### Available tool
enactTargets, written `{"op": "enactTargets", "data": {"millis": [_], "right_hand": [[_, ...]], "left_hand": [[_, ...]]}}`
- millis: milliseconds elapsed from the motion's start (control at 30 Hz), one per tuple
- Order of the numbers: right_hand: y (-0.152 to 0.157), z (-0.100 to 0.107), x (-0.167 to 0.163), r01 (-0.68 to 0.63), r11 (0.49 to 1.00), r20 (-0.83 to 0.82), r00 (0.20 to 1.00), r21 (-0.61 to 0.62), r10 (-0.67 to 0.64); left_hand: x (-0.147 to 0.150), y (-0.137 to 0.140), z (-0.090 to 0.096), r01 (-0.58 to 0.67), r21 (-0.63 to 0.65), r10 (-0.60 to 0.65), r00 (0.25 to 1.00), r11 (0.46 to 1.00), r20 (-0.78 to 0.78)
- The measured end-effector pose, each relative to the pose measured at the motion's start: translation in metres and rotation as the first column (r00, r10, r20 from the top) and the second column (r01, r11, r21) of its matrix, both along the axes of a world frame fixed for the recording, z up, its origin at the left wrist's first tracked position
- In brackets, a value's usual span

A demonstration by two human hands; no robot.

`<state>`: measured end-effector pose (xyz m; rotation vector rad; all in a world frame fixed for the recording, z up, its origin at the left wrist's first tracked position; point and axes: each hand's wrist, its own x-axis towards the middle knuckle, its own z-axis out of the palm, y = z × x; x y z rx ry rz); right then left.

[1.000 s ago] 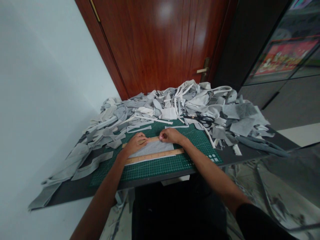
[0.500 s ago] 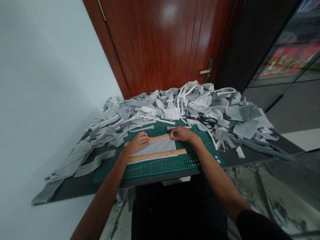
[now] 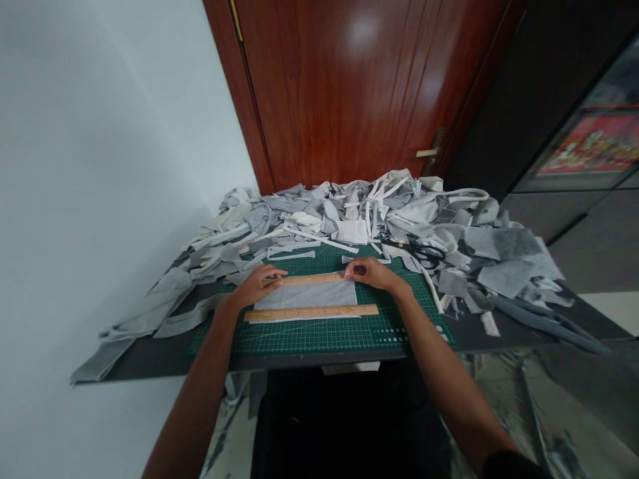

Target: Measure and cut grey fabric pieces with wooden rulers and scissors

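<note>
Two wooden rulers lie across a piece of light grey cloth (image 3: pixel 304 295) on a green cutting mat (image 3: pixel 309 339). The far wooden ruler (image 3: pixel 312 279) runs along the cloth's far edge, and the near wooden ruler (image 3: pixel 312 312) lies near its front edge, with no hand on it. My left hand (image 3: pixel 256 285) grips the far ruler's left end between thumb and fingers. At the other end, my right hand (image 3: pixel 370 272) pinches the ruler's tip; its fingertips are close together over the cloth's corner.
A heap of grey and white fabric scraps (image 3: pixel 349 206) covers the back and both sides of the dark table (image 3: pixel 150 359). Black scissors (image 3: pixel 422 253) lie among scraps behind my right hand. A wooden door (image 3: pixel 344 93) stands behind the table, a wall (image 3: pixel 100 166) at left.
My left hand has slid left along the far ruler to its end. My right hand stays at the right end. The whole view has shifted slightly.
</note>
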<state>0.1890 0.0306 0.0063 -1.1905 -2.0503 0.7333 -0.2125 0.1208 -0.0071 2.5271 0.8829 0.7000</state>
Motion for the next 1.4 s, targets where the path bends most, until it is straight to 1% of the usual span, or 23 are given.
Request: {"op": "enactTargets", "data": {"millis": [100, 233, 400, 467, 567, 733, 900, 1067, 1200, 1400], "right_hand": [[0.002, 0.000, -0.019, -0.003, 0.999, -0.029, 1.000, 0.040, 0.004], [0.013, -0.001, -0.054, -0.002, 0.998, -0.049, 0.999, 0.057, 0.005], [0.029, -0.002, -0.102, -0.045, 0.996, -0.042, 0.998, 0.078, 0.049], [0.032, -0.004, -0.119, -0.059, 0.996, -0.019, 0.998, 0.071, 0.061], [0.035, -0.005, -0.139, -0.034, 0.997, 0.044, 0.999, 0.063, 0.031], [0.033, -0.001, -0.159, 0.009, 0.997, 0.174, 0.985, 0.073, -0.021], [0.029, 0.006, -0.170, 0.087, 0.992, 0.243, 0.964, 0.091, -0.107], [0.028, 0.009, -0.169, 0.075, 0.992, 0.310, 0.945, 0.105, -0.105], [0.027, 0.009, -0.157, 0.066, 0.992, 0.337, 0.936, 0.108, -0.099], [0.021, 0.010, -0.124, 0.065, 0.992, 0.355, 0.930, 0.111, -0.101]], "left_hand": [[0.010, -0.003, -0.005, 0.015, 0.019, -0.015, 1.000, 1.000, -0.001], [0.025, -0.004, -0.010, 0.056, 0.030, -0.057, 0.998, 0.998, 0.007], [0.024, 0.002, -0.016, 0.067, 0.029, -0.068, 0.997, 0.997, 0.031], [0.022, 0.004, -0.017, 0.069, 0.039, -0.070, 0.997, 0.997, 0.025], [0.022, 0.004, -0.017, 0.074, 0.057, -0.075, 0.997, 0.996, 0.016], [0.023, 0.004, -0.014, 0.094, 0.078, -0.094, 0.996, 0.992, -0.014], [0.024, 0.006, -0.015, 0.093, 0.094, -0.091, 0.996, 0.991, -0.026], [0.025, 0.008, -0.017, 0.084, 0.101, -0.081, 0.996, 0.991, -0.041], [0.024, 0.008, -0.017, 0.097, 0.096, -0.092, 0.994, 0.991, -0.055], [0.024, 0.008, -0.018, 0.109, 0.091, -0.105, 0.993, 0.990, -0.047]]}}
